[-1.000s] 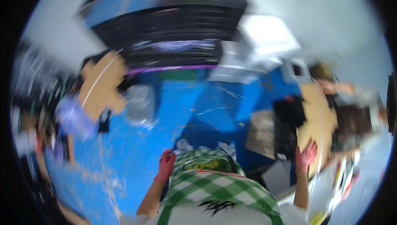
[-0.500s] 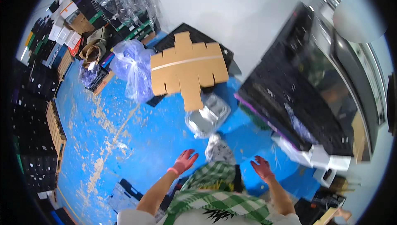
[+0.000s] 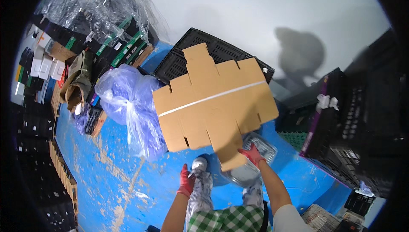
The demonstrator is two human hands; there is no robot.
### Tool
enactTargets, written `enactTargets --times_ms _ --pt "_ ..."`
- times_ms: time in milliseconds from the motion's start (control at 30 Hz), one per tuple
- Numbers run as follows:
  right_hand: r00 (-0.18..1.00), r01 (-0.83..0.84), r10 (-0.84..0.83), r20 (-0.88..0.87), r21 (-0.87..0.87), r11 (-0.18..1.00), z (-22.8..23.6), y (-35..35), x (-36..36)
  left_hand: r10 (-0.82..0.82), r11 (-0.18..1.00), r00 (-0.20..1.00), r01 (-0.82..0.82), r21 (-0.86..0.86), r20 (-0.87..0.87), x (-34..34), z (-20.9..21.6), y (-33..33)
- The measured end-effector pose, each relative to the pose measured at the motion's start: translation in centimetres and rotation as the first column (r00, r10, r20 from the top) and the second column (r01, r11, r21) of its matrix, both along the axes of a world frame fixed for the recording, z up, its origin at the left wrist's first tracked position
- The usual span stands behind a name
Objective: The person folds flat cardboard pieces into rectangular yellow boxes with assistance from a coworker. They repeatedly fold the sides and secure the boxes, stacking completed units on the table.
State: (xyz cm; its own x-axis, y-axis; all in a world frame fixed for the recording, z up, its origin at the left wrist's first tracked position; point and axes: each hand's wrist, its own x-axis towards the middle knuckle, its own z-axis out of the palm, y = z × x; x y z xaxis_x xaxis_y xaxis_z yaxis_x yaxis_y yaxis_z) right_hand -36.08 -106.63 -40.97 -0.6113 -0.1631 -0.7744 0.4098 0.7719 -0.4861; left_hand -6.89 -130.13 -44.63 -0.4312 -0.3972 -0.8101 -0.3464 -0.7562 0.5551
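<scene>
A flat cardboard box blank (image 3: 204, 89), possibly one of a stack, has a white strap across it. It rests on a black slatted plastic crate (image 3: 181, 57) against the wall. My right hand (image 3: 254, 155), in a red glove, is at the edge of the blank's near flap with its fingers apart; whether it touches the card I cannot tell. Partly under that flap lie clear plastic trays (image 3: 245, 173) on the floor. My left hand (image 3: 186, 181), also red-gloved, hangs open over the floor beside my shoe, holding nothing.
A tied translucent bag of purplish material (image 3: 128, 100) stands left of the cardboard. Stacked black crates (image 3: 32, 163) on wooden pallets line the left side. Clear plastic wrap (image 3: 104, 6) covers crates at the back left. A tall black crate stack (image 3: 336, 117) stands right, beside a green crate (image 3: 292, 138).
I have come closer to the cardboard, which appears larger now. My right hand has moved forward to its near flap. My left hand stays low and open. The view has turned left.
</scene>
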Motion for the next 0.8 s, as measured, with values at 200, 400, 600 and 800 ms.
enactTargets --times_ms 200,400,600,800 --pt "0.857 0.4 -0.17 0.486 -0.421 0.814 0.3 -3.3 0.6 0.178 0.984 0.98 -0.177 -0.027 0.092 0.5 -4.6 -15.8" --pt "0.906 0.382 -0.231 0.355 -0.448 0.809 16.5 -7.0 5.8 -0.127 0.972 0.901 0.196 0.128 -0.416 -5.7 1.2 -23.5" --pt "0.89 0.413 -0.302 0.341 -0.324 0.851 26.8 -5.8 16.2 -0.178 0.913 0.88 0.314 0.26 -0.44 -2.8 16.3 -27.4" --pt "0.896 0.399 -0.286 0.34 -0.332 0.855 39.7 5.2 24.2 -0.402 0.904 0.905 0.416 0.094 -0.14 0.9 36.5 -15.4"
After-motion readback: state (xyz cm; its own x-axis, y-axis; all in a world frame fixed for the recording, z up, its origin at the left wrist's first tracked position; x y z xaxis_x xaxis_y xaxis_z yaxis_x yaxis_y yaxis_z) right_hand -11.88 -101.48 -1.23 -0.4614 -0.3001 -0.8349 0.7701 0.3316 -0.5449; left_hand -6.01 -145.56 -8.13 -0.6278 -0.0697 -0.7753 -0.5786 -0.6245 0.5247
